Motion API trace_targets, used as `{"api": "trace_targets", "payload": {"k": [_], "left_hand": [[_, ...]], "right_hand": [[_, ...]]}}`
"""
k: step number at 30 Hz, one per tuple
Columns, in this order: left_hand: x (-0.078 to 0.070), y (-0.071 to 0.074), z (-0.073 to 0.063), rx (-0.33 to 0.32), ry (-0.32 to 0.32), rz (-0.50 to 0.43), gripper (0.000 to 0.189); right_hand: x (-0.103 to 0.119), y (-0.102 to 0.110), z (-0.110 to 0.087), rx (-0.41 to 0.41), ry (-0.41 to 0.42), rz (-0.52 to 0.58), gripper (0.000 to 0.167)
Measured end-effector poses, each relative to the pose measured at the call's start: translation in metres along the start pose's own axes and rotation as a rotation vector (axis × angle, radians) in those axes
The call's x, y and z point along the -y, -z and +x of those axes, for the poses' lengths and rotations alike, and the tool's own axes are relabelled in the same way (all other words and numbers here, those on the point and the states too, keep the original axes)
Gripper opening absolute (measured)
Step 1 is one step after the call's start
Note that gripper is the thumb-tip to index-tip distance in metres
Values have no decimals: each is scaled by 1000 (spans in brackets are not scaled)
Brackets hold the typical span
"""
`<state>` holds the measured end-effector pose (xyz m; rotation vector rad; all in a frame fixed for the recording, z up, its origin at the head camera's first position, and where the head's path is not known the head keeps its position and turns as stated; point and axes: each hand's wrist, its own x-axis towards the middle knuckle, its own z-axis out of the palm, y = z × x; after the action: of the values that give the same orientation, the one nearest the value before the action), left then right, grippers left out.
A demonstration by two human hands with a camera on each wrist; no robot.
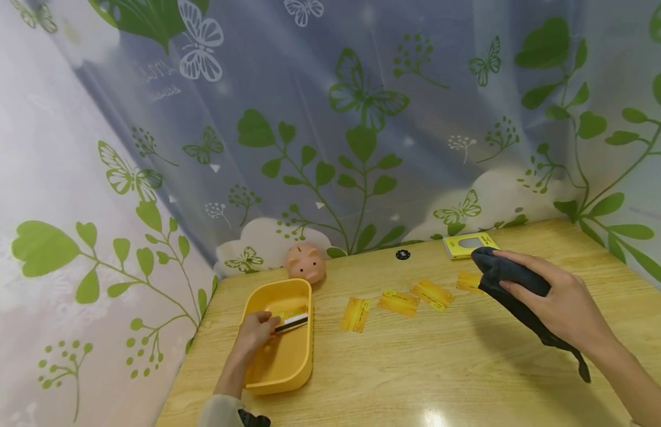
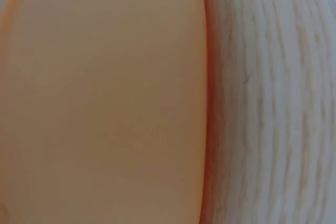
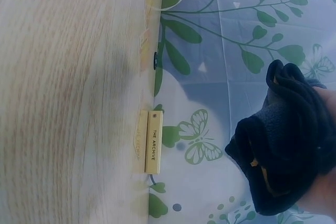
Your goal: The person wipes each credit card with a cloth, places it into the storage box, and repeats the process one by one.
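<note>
Fingers of the left hand (image 1: 254, 333) touch a black-and-white-striped thing (image 1: 292, 324) inside a yellow bin (image 1: 282, 359); I cannot tell whether they grip it. Rightward, gold cards (image 1: 398, 303) bear illegible print; a yellow box (image 3: 154, 142) reads "THE ARCHIVE". Fingers of the right hand (image 1: 568, 305) clasp a fleecy dark cloth (image 1: 511, 274), folded, above the bench (image 1: 389, 367).

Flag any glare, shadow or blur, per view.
Head: small glare patch on the table at the frame's bottom, soft shadow below the dark cloth in the right hand. Left wrist: dim and soft, nearly featureless bin wall, orange tint on the table beside it. Right wrist: table pale, mirroring the yellow box, whose lettering is legible.
</note>
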<state>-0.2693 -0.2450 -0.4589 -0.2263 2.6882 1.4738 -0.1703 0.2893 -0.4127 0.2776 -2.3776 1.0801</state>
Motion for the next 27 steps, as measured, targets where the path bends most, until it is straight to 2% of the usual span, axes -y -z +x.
{"api": "trace_targets", "payload": {"k": [7,15,18,27], "left_hand": [[-4,5,-5,28,11,20,52],[-13,4,-8,23,-48,-4,50],[-26,-2,-10,20,-80,-50,49],[-74,-26,-24,47,-256,-116,41]], "right_hand": [[2,0,0,10,-16,-4,53],[2,-1,0,10,-7,2,53],[4,-3,2,-1,-18,13,53],[17,-15,10,-12,5,64,53]]}}
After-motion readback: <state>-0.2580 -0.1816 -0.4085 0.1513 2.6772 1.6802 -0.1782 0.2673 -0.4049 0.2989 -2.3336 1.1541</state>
